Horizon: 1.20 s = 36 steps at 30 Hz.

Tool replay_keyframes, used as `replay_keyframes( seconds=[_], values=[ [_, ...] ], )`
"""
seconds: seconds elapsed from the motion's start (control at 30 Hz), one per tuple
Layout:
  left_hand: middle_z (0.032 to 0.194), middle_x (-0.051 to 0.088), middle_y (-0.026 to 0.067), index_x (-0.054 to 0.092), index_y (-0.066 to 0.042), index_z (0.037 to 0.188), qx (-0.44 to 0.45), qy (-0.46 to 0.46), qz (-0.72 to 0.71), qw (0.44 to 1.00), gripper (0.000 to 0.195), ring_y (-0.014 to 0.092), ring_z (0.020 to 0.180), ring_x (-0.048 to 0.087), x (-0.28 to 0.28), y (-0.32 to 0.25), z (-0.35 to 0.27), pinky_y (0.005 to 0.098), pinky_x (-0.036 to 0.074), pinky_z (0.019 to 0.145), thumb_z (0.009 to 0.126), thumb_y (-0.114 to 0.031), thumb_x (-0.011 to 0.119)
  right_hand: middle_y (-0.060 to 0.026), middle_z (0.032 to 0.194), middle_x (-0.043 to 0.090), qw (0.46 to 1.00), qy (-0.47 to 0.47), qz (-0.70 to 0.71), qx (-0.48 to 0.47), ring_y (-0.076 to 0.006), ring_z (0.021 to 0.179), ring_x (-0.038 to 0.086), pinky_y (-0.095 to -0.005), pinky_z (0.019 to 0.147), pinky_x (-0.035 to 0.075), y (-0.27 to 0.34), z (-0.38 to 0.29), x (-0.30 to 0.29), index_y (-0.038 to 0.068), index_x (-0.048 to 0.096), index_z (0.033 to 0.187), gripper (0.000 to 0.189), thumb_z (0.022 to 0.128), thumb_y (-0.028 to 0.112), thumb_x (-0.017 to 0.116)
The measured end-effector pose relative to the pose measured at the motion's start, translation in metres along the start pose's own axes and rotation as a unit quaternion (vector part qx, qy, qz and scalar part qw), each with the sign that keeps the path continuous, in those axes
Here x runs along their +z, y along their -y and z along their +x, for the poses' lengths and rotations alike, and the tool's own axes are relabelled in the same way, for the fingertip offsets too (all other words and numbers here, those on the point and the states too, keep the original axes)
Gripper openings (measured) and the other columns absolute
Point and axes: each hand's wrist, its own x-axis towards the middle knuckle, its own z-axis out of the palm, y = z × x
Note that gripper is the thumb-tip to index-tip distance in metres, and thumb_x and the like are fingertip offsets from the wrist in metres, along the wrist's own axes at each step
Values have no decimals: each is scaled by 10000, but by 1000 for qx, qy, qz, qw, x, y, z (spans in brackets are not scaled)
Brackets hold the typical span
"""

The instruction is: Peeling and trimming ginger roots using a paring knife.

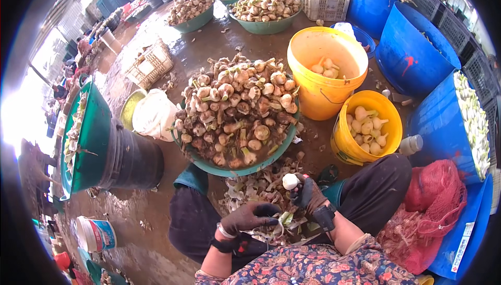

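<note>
My right hand (pixel 309 195), in a dark glove, holds a white peeled garlic bulb (pixel 290 181); something small and red shows by its fingers. My left hand (pixel 252 218), also gloved, lies to the left with thumb and fingers apart, above loose garlic skins (pixel 258 189) between the legs. Whether it touches the pale strip of skin near its fingertips is unclear. Ahead stands a green basin (pixel 238 173) heaped with unpeeled garlic bulbs (pixel 235 101). To its right, a small yellow bucket (pixel 393 116) holds peeled bulbs (pixel 368 126).
A larger yellow bucket (pixel 319 89) stands behind the small one. Blue tubs (pixel 411 50) and a red mesh bag (pixel 438 202) line the right. A black bucket (pixel 135 159) bears a green basin (pixel 92 144) at left. People sit far left.
</note>
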Motion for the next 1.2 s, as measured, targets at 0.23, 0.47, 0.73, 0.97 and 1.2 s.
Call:
replay_keyframes(
  seconds=[0.23,0.47,0.73,0.97,1.2],
  values=[
    [1042,608,204,597,22,1050,-63,-447,308,837,630,315,995,575,-84,36,85,374,446,848,722,-514,647,-4,603,538,928,-85,-316,-176,-123,503,487,-285,463,401,16,-5,22,105,612,852,258,837,357,557],
    [1162,549,209,543,-10,1148,-164,-435,370,804,868,318,1089,530,-133,83,174,372,423,899,608,-688,592,-124,962,604,872,350,-82,-331,-234,835,592,-390,731,497,78,-59,88,19,538,1102,511,923,460,352],
    [995,621,175,573,-12,1058,-56,-390,253,883,655,299,935,600,-115,53,142,372,467,810,604,-465,705,-59,709,612,786,-4,-484,-384,-195,661,576,-301,602,461,20,25,4,50,631,916,359,889,385,506],
    [950,627,132,528,-13,1130,201,-279,293,892,628,203,884,617,-32,-4,68,312,484,775,620,-272,787,-173,740,572,545,-70,-694,-464,-345,728,561,-408,630,431,-10,-1,56,65,630,803,173,789,234,596],
    [914,628,96,559,0,1078,227,-230,268,908,566,159,846,599,-21,-3,39,291,470,766,633,-264,788,-122,725,600,575,56,-706,-410,-288,657,575,-374,584,437,-9,-24,48,60,621,788,235,824,289,581]
  ],
)
